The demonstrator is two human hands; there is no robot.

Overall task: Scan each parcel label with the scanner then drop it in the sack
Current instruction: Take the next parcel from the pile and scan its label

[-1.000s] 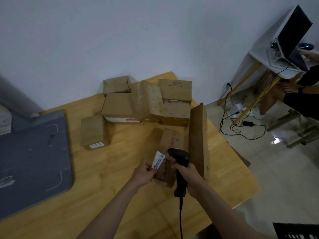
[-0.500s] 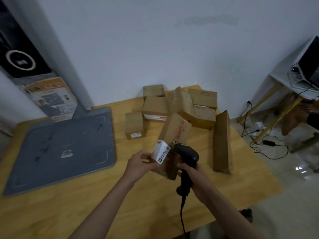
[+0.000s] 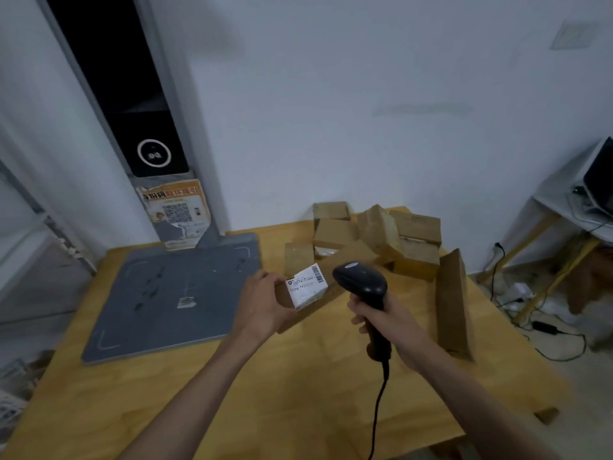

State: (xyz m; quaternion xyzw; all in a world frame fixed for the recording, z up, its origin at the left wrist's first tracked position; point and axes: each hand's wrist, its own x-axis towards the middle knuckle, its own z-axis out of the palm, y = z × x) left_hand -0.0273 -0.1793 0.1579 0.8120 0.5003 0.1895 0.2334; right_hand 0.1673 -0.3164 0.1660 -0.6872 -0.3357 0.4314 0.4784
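Head view. The left hand (image 3: 265,302) grips one end of a long brown parcel (image 3: 331,287), fingers curled round it, holding it tilted above the wooden table (image 3: 232,393); a white label (image 3: 306,287) with a barcode faces up at the held end. At 3 o'clock of the label, just beside it, the black scanner (image 3: 361,282) points its head toward the parcel; the right hand (image 3: 381,318) wraps its fingers round the handle, and the cord (image 3: 378,413) hangs toward 6 o'clock. A cluster of brown boxes (image 3: 381,234) lies at 12 o'clock of the scanner. One tall box (image 3: 452,300) stands at 3 o'clock. A grey pad (image 3: 159,293) lies at 9 o'clock.
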